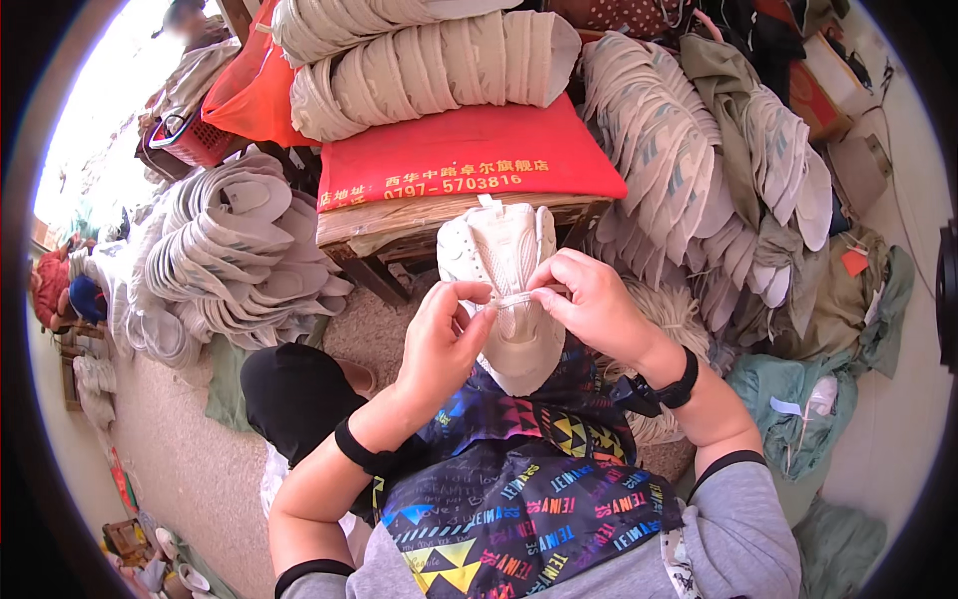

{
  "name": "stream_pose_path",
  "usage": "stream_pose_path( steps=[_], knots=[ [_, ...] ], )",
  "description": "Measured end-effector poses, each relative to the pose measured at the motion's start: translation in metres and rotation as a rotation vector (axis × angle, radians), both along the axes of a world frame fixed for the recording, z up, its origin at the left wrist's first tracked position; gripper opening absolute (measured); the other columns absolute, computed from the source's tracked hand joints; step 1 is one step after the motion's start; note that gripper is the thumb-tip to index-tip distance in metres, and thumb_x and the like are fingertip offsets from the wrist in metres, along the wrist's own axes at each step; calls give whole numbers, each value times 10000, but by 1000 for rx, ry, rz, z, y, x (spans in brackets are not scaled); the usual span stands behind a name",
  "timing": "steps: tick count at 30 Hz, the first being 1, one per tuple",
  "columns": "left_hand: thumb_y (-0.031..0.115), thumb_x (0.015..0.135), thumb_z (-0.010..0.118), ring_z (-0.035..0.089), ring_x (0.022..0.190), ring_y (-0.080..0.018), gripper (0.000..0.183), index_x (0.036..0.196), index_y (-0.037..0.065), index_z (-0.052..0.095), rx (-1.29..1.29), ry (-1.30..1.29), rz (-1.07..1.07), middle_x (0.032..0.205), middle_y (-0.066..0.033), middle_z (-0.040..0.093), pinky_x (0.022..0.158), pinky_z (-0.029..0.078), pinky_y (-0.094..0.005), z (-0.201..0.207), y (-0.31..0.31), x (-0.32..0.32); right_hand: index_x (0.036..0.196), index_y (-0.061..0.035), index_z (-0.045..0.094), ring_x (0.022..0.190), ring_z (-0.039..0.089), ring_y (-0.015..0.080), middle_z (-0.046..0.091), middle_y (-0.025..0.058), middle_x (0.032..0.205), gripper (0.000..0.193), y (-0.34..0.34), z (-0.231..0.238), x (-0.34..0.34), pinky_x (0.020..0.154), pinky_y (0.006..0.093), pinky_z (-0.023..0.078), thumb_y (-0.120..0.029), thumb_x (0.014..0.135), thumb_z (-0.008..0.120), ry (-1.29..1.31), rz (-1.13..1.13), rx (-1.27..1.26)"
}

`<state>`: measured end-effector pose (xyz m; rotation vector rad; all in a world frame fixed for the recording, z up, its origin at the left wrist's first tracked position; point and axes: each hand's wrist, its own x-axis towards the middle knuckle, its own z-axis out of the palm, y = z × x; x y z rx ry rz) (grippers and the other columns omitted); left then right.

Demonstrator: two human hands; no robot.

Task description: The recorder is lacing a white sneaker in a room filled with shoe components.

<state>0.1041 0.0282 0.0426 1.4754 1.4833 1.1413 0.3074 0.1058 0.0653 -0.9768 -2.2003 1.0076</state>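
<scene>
A cream-white shoe upper (521,357) with a mesh tongue rests toe toward me between my lap and the table edge. Across its tongue runs a white shoelace (514,299), drawn between my two hands. My left hand (441,334) pinches the lace near the eyelets on the left, thumb against forefinger. On the other side my right hand (597,304) grips the lace between thumb and fingertips. Both hands touch or hover just over the upper; the exact contact is hard to see. A patterned dark apron (529,499) covers my lap.
Ahead stands a wooden table (369,222) with a red cover (459,150) and rolled stacks of uppers (439,80). Heaps of uppers (225,250) lie at left, more uppers (654,130) at right. A bundle of laces (664,314) and a green bag (798,399) sit to my right.
</scene>
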Motion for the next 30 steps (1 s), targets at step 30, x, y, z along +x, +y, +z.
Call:
stream_pose_path(
  steps=[30],
  knots=[
    [-33, 813, 662, 642, 848, -160, 420, 1210, -4, 530, 66, 134, -65, 1097, -104, 594, 754, 556, -287, -7, 1, 17, 862, -13, 595, 659, 509, 138, 553, 64, 762, 154, 0, -29, -1, 607, 302, 442, -131, 853, 695, -22, -174, -52]
  ],
)
